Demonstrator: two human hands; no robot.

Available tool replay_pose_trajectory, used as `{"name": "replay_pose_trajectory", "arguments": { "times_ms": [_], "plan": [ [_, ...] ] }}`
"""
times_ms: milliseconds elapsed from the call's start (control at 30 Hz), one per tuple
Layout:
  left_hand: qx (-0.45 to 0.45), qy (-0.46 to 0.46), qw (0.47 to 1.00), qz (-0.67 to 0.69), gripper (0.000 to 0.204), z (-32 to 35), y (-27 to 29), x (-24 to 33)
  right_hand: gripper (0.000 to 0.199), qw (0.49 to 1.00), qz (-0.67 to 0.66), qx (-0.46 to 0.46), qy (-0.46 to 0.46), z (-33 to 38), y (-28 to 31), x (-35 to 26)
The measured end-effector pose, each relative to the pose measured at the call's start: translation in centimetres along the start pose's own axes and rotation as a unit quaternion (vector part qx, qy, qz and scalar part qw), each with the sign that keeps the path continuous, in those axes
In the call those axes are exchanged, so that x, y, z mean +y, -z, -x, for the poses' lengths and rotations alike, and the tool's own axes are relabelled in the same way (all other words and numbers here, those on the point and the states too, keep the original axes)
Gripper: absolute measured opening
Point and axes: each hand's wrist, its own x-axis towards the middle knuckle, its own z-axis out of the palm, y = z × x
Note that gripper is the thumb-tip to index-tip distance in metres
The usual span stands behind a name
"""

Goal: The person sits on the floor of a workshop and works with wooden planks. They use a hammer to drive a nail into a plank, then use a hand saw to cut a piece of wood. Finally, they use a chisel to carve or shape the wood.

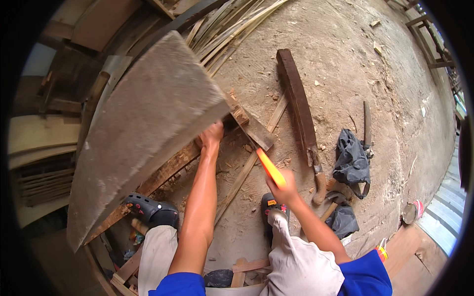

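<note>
My right hand (284,186) is closed round the orange-and-yellow handle (269,166) of a tool. Its thin dark blade meets the end of a rough wooden beam (170,166); motion blur hides the tool's exact kind. To the left, my left hand (212,133) is closed on the beam near that end, its fingers partly hidden. A large grey-brown wooden slab (153,108) rises above the beam and covers much of it. Beside the blade sits a short wooden block (258,134), with wood chips around it.
A dark brown timber (297,98) lies ahead on the dusty ground, near a wooden-handled tool (320,187). Black plastic bags (351,160) lie to the right. Long thin strips (232,29) are heaped at the far left. A narrow slat (242,175) crosses the ground between my feet.
</note>
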Motion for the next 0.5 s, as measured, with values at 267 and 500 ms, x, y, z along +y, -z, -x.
{"name": "replay_pose_trajectory", "arguments": {
  "times_ms": [267,500],
  "plan": [
    [-0.014,0.045,0.997,0.054,0.059,-0.7,0.1,-0.1,0.009,0.997,-0.062,-0.042,0.018,6.2,0.9,3.0],
    [0.026,0.054,0.996,0.067,0.057,-0.6,-1.9,-1.4,0.015,0.997,0.028,0.012,0.068,-2.8,-0.8,-0.4]
  ]
}}
